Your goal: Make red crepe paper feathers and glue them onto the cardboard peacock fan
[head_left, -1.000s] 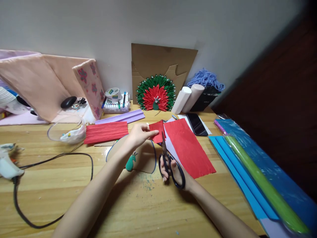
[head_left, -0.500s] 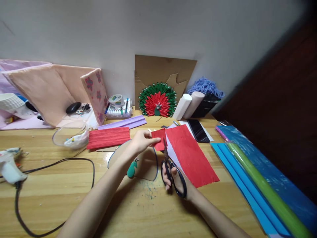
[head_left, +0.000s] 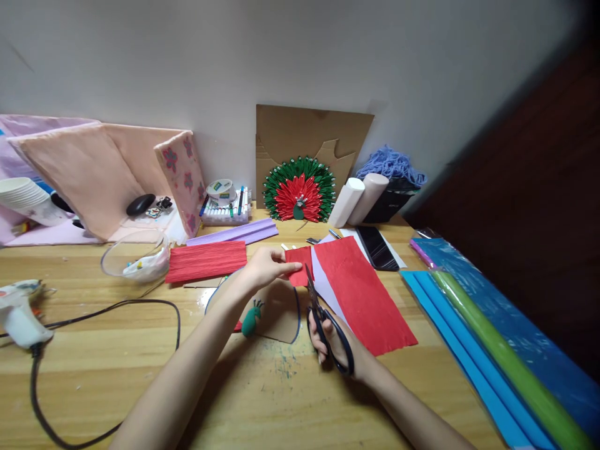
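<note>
My left hand (head_left: 272,269) pinches a small folded piece of red crepe paper (head_left: 296,257) above the middle of the table. My right hand (head_left: 330,337) grips black-handled scissors (head_left: 313,295), fingers through the loops. The blade tips lie at the right part of the red piece, near my left fingertips; whether they are cutting into it I cannot tell. Below my hands lies a cardboard piece (head_left: 276,319) with a blue-edged curve, and a green peacock body (head_left: 252,320) on it. A red scrap (head_left: 238,327) shows beside it, partly behind my left forearm.
A large red crepe sheet (head_left: 360,294) lies right, near a phone (head_left: 377,248). A folded red roll (head_left: 206,261) and a clear bowl (head_left: 135,256) are left. A glue gun (head_left: 23,319) trails its cable. A finished peacock (head_left: 300,190) leans on cardboard behind. Blue and green rolls (head_left: 487,350) line the right.
The scissor tips have shifted slightly left along the red piece. A red scrap now shows by the green peacock body. My left hand has hardly moved.
</note>
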The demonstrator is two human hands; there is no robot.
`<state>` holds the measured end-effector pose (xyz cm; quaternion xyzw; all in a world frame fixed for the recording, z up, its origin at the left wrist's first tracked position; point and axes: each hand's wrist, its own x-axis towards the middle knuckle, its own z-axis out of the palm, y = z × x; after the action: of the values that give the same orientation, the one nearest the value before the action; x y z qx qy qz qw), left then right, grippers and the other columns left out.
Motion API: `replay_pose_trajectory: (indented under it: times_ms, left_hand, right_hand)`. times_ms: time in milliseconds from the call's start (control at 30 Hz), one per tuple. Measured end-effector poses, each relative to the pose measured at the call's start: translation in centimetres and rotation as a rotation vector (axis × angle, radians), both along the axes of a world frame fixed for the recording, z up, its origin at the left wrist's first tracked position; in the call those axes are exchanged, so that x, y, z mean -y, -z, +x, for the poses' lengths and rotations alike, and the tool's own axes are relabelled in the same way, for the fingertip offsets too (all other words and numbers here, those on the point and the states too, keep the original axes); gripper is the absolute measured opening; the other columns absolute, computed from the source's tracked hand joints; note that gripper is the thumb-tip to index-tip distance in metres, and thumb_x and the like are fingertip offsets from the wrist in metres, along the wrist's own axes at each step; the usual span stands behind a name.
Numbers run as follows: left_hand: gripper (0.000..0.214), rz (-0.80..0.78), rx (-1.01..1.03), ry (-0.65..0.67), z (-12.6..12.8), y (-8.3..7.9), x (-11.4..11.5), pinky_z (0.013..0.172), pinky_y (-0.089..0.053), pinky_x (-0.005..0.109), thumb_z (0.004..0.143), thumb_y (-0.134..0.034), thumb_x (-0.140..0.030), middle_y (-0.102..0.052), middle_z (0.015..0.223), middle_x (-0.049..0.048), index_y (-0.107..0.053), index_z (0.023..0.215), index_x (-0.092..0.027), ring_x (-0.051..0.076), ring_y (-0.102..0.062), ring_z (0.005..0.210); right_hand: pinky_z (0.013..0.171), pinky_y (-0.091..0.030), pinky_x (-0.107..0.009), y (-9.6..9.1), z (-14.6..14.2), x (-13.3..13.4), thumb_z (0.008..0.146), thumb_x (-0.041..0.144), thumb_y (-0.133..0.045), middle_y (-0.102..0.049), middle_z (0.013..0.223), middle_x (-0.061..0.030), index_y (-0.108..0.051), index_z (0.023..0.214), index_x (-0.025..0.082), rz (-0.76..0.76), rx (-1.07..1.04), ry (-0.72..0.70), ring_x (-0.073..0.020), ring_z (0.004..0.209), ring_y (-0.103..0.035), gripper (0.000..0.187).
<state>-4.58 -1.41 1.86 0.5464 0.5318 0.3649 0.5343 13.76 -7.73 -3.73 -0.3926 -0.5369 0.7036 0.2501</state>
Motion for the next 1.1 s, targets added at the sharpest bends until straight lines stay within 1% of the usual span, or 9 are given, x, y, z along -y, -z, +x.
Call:
replay_pose_trajectory:
  times_ms: [133, 367, 500, 667, 733, 900, 1000, 1100]
  left_hand:
    - [0.036, -0.026, 0.003, 0.016, -0.1, 0.1, 0.0, 0.051, -0.034, 0.022, 0.059, -0.071, -0.042, -0.054, 0.051, -0.0013, -0.052, 0.051, -0.013, 0.009, -0.046, 0.049]
    - [0.038, -0.019, -0.029, 0.053, -0.6, 0.8, -0.4, 0.054, -0.035, 0.023, 0.062, -0.069, -0.045, -0.053, 0.054, -0.0012, -0.051, 0.052, -0.013, 0.008, -0.045, 0.052]
    - [0.037, -0.024, -0.011, 0.049, -0.5, 0.4, -0.3, 0.054, -0.035, 0.022, 0.061, -0.070, -0.043, -0.052, 0.053, -0.0016, -0.051, 0.051, -0.013, 0.008, -0.045, 0.052]
    - [0.036, -0.045, 0.041, 0.026, -0.3, -0.3, 0.0, 0.052, -0.034, 0.021, 0.060, -0.072, -0.040, -0.051, 0.050, -0.0030, -0.050, 0.050, -0.013, 0.007, -0.045, 0.051]
    - [0.035, -0.046, 0.054, 0.025, -0.2, -0.5, 0.0, 0.052, -0.035, 0.021, 0.060, -0.072, -0.039, -0.051, 0.050, -0.0030, -0.051, 0.051, -0.013, 0.007, -0.045, 0.051]
    - [0.034, -0.084, 0.104, -0.006, -0.2, -0.4, 0.0, 0.051, -0.036, 0.021, 0.057, -0.075, -0.038, -0.052, 0.052, -0.0032, -0.053, 0.054, -0.013, 0.007, -0.046, 0.050]
    - [0.035, -0.081, 0.102, -0.015, -0.2, -0.3, -0.1, 0.051, -0.036, 0.021, 0.055, -0.075, -0.039, -0.052, 0.052, -0.0032, -0.052, 0.055, -0.013, 0.007, -0.047, 0.050]
    - [0.037, -0.057, 0.075, -0.009, -0.4, -0.1, -0.2, 0.052, -0.036, 0.021, 0.056, -0.074, -0.042, -0.051, 0.053, -0.0031, -0.052, 0.055, -0.012, 0.007, -0.046, 0.051]
  right_hand:
    - [0.035, -0.036, -0.017, 0.1, -0.1, 0.0, 0.047, 0.087, -0.044, -0.032, 0.045, 0.0110, -0.035, 0.071, 0.021, -0.020, 0.013, 0.020, -0.0040, 0.035, -0.033, 0.071]
    - [0.036, -0.035, -0.015, 0.7, 0.4, -0.1, 0.052, 0.084, -0.046, -0.034, 0.046, 0.0108, -0.036, 0.073, 0.021, -0.001, -0.009, -0.015, -0.0032, 0.035, -0.033, 0.068]
    - [0.036, -0.035, -0.015, 0.5, 0.4, -0.1, 0.051, 0.084, -0.047, -0.034, 0.046, 0.0111, -0.036, 0.072, 0.021, -0.009, -0.010, -0.026, -0.0029, 0.036, -0.032, 0.067]
    - [0.035, -0.035, -0.015, 0.1, 0.4, -0.1, 0.045, 0.085, -0.050, -0.034, 0.044, 0.0118, -0.035, 0.071, 0.021, -0.052, 0.024, -0.024, -0.0029, 0.035, -0.031, 0.070]
    - [0.035, -0.034, -0.015, 0.3, 0.5, -0.1, 0.047, 0.084, -0.050, -0.035, 0.045, 0.0113, -0.036, 0.071, 0.021, -0.042, 0.022, -0.030, -0.0031, 0.035, -0.032, 0.069]
    - [0.036, -0.035, -0.014, 1.5, 1.0, -0.1, 0.061, 0.078, -0.047, -0.037, 0.048, 0.0098, -0.037, 0.074, 0.020, 0.013, -0.036, -0.060, -0.0028, 0.037, -0.031, 0.060]
    - [0.034, -0.033, -0.014, 1.9, 1.1, -0.2, 0.062, 0.077, -0.048, -0.036, 0.047, 0.0103, -0.038, 0.075, 0.021, 0.015, -0.043, -0.049, -0.0026, 0.035, -0.030, 0.059]
    - [0.033, -0.033, -0.013, 1.7, 1.0, -0.2, 0.059, 0.078, -0.050, -0.037, 0.047, 0.0106, -0.039, 0.075, 0.021, 0.005, -0.012, -0.040, -0.0024, 0.034, -0.030, 0.060]
